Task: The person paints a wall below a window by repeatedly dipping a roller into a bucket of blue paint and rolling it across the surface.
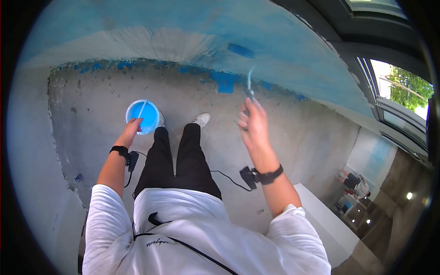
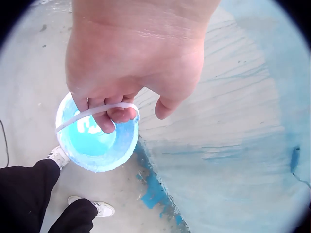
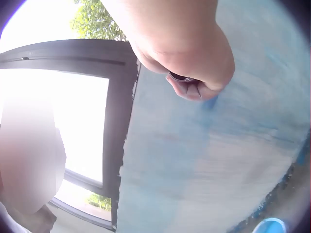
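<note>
In the head view, my left hand [image 1: 132, 130] grips the white handle [image 1: 142, 109] of a paint bucket [image 1: 128, 113]. The left wrist view shows the fingers curled under that handle [image 2: 80, 116], and light blue paint inside the bucket [image 2: 127, 148]. My right hand [image 1: 255, 123] is raised before the wall and holds a paint roller by its grip. The roller's thin rod [image 1: 250, 79] rises from the fist to a blue roller sleeve [image 1: 241, 50] against the wall. From the right wrist, the fist [image 3: 194, 63] covers most of the grip.
A wall [image 1: 183, 41] carries uneven light blue paint with pale streaks. Blue splashes [image 1: 224, 81] mark the grey floor [image 1: 101, 91] along its foot. At the right are dark window frames [image 1: 362, 50], a white ledge [image 1: 325, 220], and another person [image 1: 356, 184] further off.
</note>
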The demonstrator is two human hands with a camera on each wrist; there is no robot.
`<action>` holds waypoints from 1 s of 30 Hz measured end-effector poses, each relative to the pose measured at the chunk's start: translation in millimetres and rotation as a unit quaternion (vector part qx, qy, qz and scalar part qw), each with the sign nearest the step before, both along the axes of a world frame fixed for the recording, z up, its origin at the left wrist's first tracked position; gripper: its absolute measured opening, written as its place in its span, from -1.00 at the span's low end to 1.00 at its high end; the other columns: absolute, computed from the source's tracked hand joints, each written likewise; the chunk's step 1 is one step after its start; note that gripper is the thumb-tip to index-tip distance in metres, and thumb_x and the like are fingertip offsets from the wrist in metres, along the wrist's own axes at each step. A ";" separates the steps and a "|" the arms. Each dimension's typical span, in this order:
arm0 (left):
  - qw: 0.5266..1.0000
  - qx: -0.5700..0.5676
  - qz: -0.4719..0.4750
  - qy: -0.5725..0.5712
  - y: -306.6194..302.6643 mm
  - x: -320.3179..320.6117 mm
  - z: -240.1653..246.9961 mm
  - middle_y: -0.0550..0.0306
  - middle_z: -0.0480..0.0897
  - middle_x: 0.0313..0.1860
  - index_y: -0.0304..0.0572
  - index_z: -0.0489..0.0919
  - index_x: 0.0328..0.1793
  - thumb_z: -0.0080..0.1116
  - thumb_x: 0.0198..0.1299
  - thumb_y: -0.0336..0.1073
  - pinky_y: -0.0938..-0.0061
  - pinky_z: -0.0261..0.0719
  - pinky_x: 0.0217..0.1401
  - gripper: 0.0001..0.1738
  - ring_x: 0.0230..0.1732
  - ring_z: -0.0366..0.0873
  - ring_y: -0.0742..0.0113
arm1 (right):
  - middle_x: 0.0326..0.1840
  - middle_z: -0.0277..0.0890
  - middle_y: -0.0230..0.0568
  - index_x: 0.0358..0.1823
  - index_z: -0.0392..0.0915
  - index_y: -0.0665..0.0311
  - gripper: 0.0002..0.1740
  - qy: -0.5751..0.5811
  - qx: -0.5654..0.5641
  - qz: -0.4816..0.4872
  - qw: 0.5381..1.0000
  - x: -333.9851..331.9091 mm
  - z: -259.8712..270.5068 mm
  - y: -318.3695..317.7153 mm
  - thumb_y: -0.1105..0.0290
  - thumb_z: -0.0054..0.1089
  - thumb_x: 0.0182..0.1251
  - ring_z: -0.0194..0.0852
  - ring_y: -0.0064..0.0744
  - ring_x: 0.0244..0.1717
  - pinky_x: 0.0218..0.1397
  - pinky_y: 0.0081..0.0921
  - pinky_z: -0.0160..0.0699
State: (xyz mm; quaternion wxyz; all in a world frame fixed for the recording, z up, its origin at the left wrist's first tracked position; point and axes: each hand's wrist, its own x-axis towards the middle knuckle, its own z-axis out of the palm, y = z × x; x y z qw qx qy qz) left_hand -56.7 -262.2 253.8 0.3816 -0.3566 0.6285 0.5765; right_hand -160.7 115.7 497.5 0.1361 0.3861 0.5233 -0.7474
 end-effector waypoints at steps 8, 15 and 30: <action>0.998 -0.028 0.057 0.006 0.7 -5.9 9.8 0.23 0.40 -0.46 -0.20 0.49 -0.16 0.10 0.21 -0.05 0.47 0.36 -0.16 -0.66 -0.36 0.37 0.40 | -0.43 0.26 -0.44 -0.16 0.36 0.19 -0.91 0.012 -0.034 0.047 0.998 -11.7 -70.0 36.6 0.37 0.02 0.43 0.05 -0.72 -0.62 -0.61 -0.69 0.04; 0.997 -0.017 0.078 0.007 0.6 -9.5 2.4 0.25 0.40 -0.48 -0.15 0.46 -0.22 0.09 0.21 -0.04 0.49 0.32 -0.21 -0.68 -0.37 0.36 0.41 | -0.39 0.29 -0.42 -0.01 0.39 0.20 -0.83 0.007 -0.052 -0.022 0.998 20.6 65.1 71.2 0.35 0.04 0.45 0.02 -0.78 -0.63 -0.66 -0.78 -0.02; 0.993 0.017 0.102 0.052 21.9 -19.6 7.8 0.27 0.40 -0.48 -0.12 0.48 -0.24 0.09 0.22 -0.01 0.48 0.24 -0.15 -0.67 -0.35 0.36 0.42 | -0.41 0.28 -0.37 -0.18 0.33 0.25 -0.92 -0.052 -0.057 -0.035 0.996 -37.3 -83.2 72.2 0.42 -0.01 0.45 0.05 -0.71 -0.61 -0.63 -0.70 0.02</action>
